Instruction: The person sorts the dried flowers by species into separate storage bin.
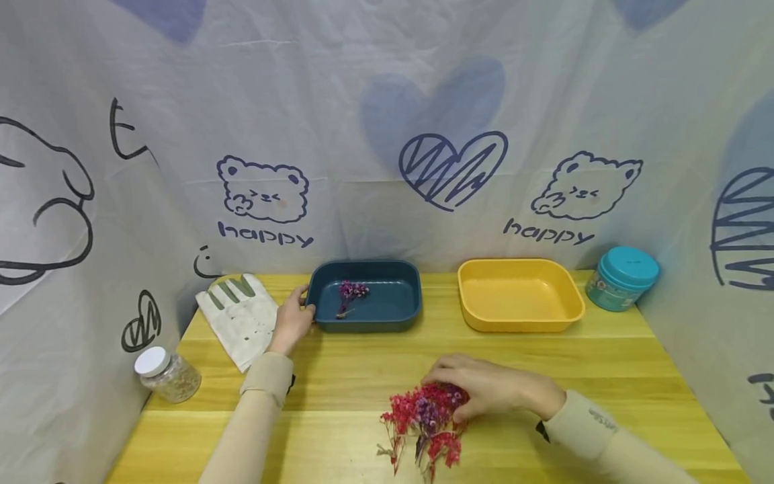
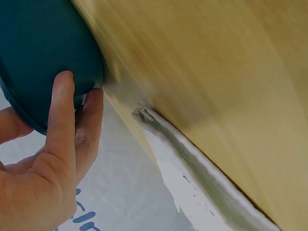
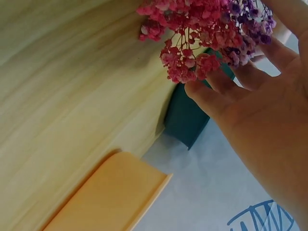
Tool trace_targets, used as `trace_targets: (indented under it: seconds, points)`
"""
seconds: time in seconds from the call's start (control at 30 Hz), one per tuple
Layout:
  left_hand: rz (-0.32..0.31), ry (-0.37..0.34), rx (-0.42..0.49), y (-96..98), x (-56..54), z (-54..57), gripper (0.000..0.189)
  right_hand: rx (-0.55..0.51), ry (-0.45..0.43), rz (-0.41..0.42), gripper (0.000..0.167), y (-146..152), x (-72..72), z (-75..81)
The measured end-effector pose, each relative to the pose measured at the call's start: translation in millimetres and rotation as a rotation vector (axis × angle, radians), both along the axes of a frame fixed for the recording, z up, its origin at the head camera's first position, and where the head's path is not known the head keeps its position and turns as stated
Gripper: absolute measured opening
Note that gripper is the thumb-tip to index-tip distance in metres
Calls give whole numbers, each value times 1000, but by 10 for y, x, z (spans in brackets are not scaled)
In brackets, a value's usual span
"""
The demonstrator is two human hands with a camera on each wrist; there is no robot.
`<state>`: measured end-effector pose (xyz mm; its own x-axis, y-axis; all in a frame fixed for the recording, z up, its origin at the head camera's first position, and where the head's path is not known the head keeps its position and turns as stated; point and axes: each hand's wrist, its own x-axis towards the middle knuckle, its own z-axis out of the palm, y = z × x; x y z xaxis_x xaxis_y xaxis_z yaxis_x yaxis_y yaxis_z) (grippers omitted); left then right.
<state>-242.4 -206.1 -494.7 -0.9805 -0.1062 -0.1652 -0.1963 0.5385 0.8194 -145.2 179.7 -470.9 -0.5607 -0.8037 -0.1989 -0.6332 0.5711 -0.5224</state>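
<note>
My left hand (image 1: 294,321) holds the left end of a dark blue tray (image 1: 369,327), with fingertips on its outer wall in the left wrist view and one digit by the rim. A small purple dried flower sprig (image 1: 351,291) lies inside that tray. Over a bunch of red dried flowers (image 1: 402,410) and purple dried flowers (image 1: 428,415) on the table is my right hand (image 1: 484,386). Its fingers are spread at the bunch's far side, thumb apart at the right. In the right wrist view, blossoms hide some fingertips.
A yellow tray (image 1: 520,323) stands at the back right, beside a turquoise lidded tub (image 1: 621,279). At the left lie a folded white cloth (image 1: 242,326) with green stripes and a clear jar (image 1: 172,380) with a white lid. A printed curtain (image 1: 357,134) encloses the wooden table (image 1: 338,403).
</note>
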Motion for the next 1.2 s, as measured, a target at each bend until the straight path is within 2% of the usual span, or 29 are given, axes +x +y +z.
trace_targets:
  seconds: [0.23,0.4,0.57,0.77,0.93,1.2]
  points:
    - [-8,0,6,-19,-2,1,58,-15,36,8,43,-13,17,9]
    - [-5,-1,9,-24,-9,2,58,-67,27,15,29,-12,19,25]
    - [-1,-6,14,-15,-8,8,58,-142,-28,28,31,-2,-6,41]
    - [4,-10,12,3,-7,13,58,-261,-63,88,35,25,-31,83]
    - [-4,-10,14,-1,-4,2,58,-342,-119,94,36,47,-40,126]
    - [-10,-3,13,-22,1,-3,58,-443,-144,125,38,91,-70,170]
